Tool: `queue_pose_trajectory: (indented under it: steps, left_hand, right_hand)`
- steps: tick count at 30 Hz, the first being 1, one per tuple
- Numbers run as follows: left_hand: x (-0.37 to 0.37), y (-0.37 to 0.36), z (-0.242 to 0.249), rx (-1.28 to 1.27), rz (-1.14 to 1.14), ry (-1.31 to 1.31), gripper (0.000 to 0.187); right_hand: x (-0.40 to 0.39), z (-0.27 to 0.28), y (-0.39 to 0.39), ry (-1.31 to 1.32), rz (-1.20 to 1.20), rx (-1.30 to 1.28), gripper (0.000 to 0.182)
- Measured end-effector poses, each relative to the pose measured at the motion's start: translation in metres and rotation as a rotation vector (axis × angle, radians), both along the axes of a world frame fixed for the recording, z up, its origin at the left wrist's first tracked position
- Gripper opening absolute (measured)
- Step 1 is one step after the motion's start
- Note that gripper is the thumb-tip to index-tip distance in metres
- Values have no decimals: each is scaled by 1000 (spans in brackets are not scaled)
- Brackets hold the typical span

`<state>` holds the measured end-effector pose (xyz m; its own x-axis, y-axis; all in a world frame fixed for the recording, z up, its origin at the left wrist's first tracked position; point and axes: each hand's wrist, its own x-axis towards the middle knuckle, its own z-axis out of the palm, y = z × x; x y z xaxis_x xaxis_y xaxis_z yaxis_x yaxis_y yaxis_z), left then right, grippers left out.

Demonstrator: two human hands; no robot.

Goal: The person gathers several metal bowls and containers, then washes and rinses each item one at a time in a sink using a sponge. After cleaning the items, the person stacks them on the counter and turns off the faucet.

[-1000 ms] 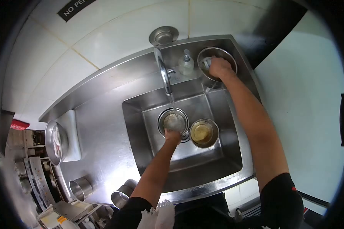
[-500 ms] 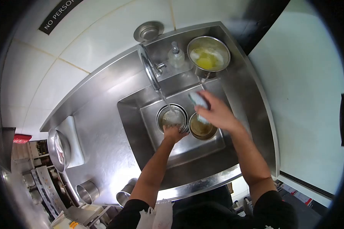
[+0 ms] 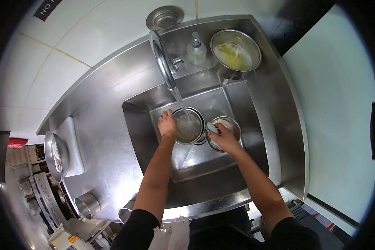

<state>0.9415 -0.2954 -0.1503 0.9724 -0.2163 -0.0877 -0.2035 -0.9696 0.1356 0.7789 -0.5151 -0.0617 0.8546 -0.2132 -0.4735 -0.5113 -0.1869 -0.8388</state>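
Water runs from the curved faucet (image 3: 163,66) into a round metal container (image 3: 188,127) standing in the sink (image 3: 196,164). My left hand (image 3: 167,125) is at the left rim of that container, its fingers bent over the edge. My right hand (image 3: 224,138) is closed on a pale sponge (image 3: 212,128). It holds the sponge at the left inner side of a second round metal container (image 3: 236,130), just right of the first.
Behind the sink stand a soap pump bottle (image 3: 196,52) and a metal pot (image 3: 257,62) with yellow, foamy contents. On the left counter are a metal bowl (image 3: 50,156), a white board (image 3: 74,150) and a metal cup (image 3: 87,205). Another cup (image 3: 125,213) sits near the front edge.
My left hand has come out of the water-filled container to its left rim. My right hand has lowered the sponge into the other container. The view has shifted slightly.
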Motion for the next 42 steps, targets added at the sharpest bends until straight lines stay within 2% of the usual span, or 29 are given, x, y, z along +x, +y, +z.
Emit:
queue_pose_trajectory:
  steps: [2,7,16,19,23,25,29,31,32,36,39,42]
  left_hand:
    - [5,1,5,1,6,-32,30]
    - [19,6,-6,-1,-44,75,28]
    - [23,18,-12,-54,-5,173,31]
    - [16,21,-16,-54,10,175,31]
    - [4,22,-12,-79,75,159,32]
    - [1,21,-7,-151,133,163,32]
    - [-5,23,-4,-230,166,147,31]
    - [-9,25,-3,-236,204,183,31]
    - [-10,26,-3,-237,223,199,31]
    - [-15,30,-4,-240,265,231,30]
    - [-17,32,-2,-230,278,256,33]
    - [-15,29,-1,-169,288,288,36]
  right_hand:
    - [-1,-2,-1,15,2,27,54]
    - [-12,-6,-1,54,-12,76,57]
    - [-16,-6,-3,29,-9,-32,58]
    - [-4,-10,3,34,-15,173,56]
    - [19,-31,18,33,-119,272,58]
    - [34,-56,33,4,-103,191,57]
    - [65,-57,64,-40,87,-115,51]
    - [80,-64,75,-48,123,-164,49]
    - [86,-88,79,-76,138,-190,46]
    - [92,-102,86,-15,110,-218,46]
    - [87,-102,87,25,-4,-114,47]
    - [84,-100,84,16,-22,-38,45]
